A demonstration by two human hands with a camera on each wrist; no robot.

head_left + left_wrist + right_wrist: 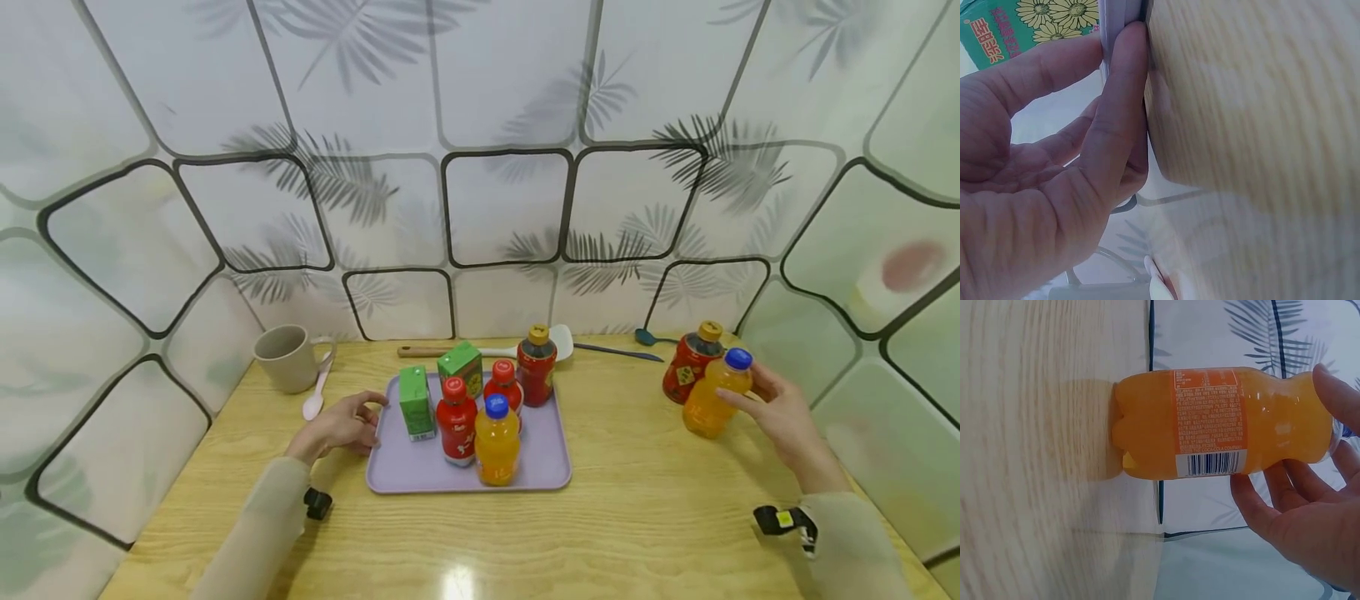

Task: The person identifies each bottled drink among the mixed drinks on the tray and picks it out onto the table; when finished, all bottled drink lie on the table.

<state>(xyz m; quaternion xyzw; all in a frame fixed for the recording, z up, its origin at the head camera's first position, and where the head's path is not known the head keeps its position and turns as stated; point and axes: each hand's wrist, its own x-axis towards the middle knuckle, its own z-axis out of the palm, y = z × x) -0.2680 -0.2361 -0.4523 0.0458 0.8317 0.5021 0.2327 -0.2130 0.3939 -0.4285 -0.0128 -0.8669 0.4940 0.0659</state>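
My right hand (787, 429) grips an orange juice bottle (708, 407) with a blue cap, thumb on one side and fingers on the other. In the right wrist view the juice bottle's base is close over the wooden table (1035, 450). Right behind it stands a dark red-labelled bottle (684, 371) with a gold cap. At the left, my left hand (337, 429) pinches the edge of a lilac tray (401, 475). On the tray are two green drink cartons (415, 400), two red bottles (454, 429), another orange juice bottle (497, 450) and another gold-capped bottle (536, 375).
A beige mug (285, 358) stands at the back left beside a pale pink spoon (317, 396). Along the back lie a white spatula (562, 340) with a wooden handle, a dark-handled utensil (622, 352) and a teal spoon (647, 337). Patterned curtains (502, 208) enclose the table.
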